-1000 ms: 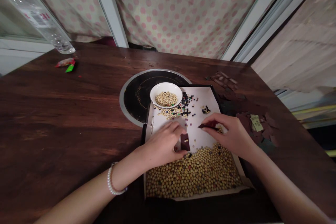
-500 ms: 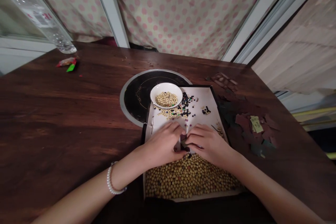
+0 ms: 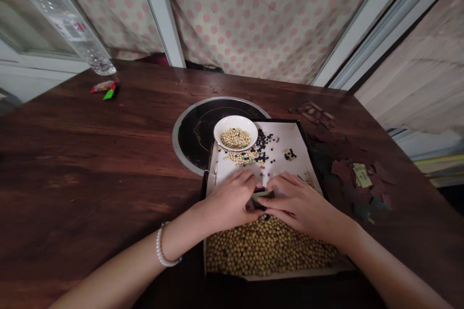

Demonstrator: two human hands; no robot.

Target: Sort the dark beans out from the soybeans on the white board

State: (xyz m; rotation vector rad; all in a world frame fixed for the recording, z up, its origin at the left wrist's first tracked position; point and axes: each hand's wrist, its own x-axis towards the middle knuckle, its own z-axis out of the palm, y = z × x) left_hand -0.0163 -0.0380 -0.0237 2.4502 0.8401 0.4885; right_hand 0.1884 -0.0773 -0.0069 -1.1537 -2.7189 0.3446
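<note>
Both hands meet over a shallow cardboard box (image 3: 288, 135). My left hand (image 3: 234, 200) is curled, thumb and fingers pinching the left side of a small dark, flat piece (image 3: 261, 195) with an olive face. From the other side my right hand (image 3: 304, 203) bends its fingers round the same piece; its exact kind is unclear. Just below the hands, a thick layer of round tan beads (image 3: 261, 246) fills the box's near end. A white bowl (image 3: 217, 137) of pale beads rests at the box's far left corner, with black, pale and coloured beads (image 3: 263, 147) scattered beside it.
Under the bowl's left side lies a round black plate (image 3: 194, 130) with a silver rim, set in the wooden table (image 3: 90, 169). Torn maroon and dark pieces (image 3: 344, 174) lie to the right, one with a yellow label (image 3: 361, 175). A plastic bottle (image 3: 83, 41) and a red wrapper (image 3: 103, 87) stand far left.
The whole view has shifted slightly, moving everything to the right in the picture. The fingertips have spread a little apart, and more of the piece's olive face shows between them.
</note>
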